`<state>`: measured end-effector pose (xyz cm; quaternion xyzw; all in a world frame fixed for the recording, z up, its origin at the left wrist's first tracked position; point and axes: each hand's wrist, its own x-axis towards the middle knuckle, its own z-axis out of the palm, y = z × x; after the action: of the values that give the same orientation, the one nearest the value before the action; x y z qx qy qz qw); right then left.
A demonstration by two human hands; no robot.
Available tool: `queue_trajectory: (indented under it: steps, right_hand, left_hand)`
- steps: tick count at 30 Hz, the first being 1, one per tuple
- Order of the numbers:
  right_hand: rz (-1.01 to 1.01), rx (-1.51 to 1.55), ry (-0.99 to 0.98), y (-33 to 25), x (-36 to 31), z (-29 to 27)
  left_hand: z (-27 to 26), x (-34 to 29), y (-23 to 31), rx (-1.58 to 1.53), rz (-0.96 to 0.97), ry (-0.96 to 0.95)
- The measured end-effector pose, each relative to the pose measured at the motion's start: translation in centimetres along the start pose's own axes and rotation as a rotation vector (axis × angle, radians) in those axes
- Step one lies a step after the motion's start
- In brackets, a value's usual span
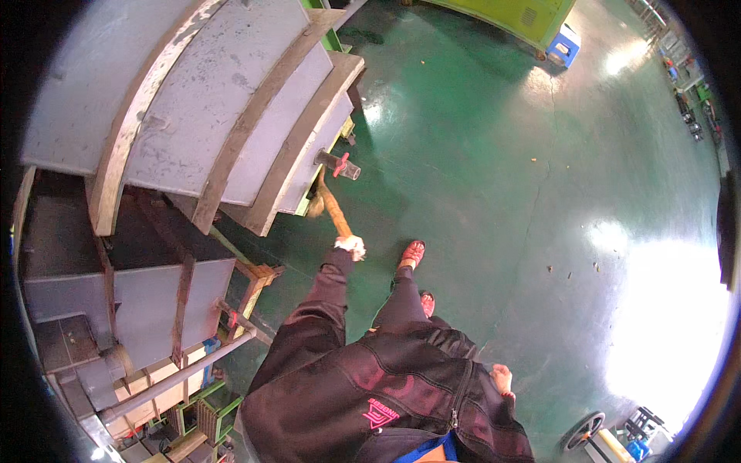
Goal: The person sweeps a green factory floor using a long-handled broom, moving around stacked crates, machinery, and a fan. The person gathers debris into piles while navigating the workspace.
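Note:
My left hand [351, 247] is stretched forward, its fingers closed around the end of an orange-brown wooden-looking handle [334, 212]. The handle rises toward a grey tank [231, 116] at the left, and a tan, fuzzy-looking lump [316, 205] shows beside its far end. Just above that end, a short clear pipe [349, 168] with a red valve handle [340, 163] sticks out of the tank. I cannot tell whether the handle touches the tank. My right hand [502, 379] hangs low by my side with its fingers curled in, and I see nothing in it.
Wooden beams [266, 116] band the tank. A second banded grey tank [147, 305] stands nearer on the left, with a long pipe [181, 376] beside it. Green floor [494, 170] spreads rightward. A green machine [517, 19] stands ahead; a wheeled item [584, 432] is at lower right.

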<state>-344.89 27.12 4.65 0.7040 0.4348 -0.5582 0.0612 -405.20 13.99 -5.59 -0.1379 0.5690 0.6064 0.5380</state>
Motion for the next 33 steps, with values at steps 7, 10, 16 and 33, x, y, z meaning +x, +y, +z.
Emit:
queue_trajectory:
  steps: [7, 10, 16, 33]
  right_hand:
    - [0.210, 0.425, 0.213, -2.2, -1.3, 2.3]
    - [0.142, 0.440, 0.052, -4.7, -1.0, 5.3]
    - [0.017, 0.393, -0.038, -7.7, -1.8, 8.4]
    - [0.143, 0.470, -0.046, -9.8, 4.8, 10.0]
  left_hand:
    - [7.9, 3.9, -8.8, 0.415, -0.393, -0.148]
    - [14.1, 2.2, -12.8, 0.611, -0.701, -0.375]
    - [28.0, 3.0, -9.5, 0.376, -0.592, -0.695]
    - [6.5, -9.3, 9.2, 0.587, -0.225, -0.443]
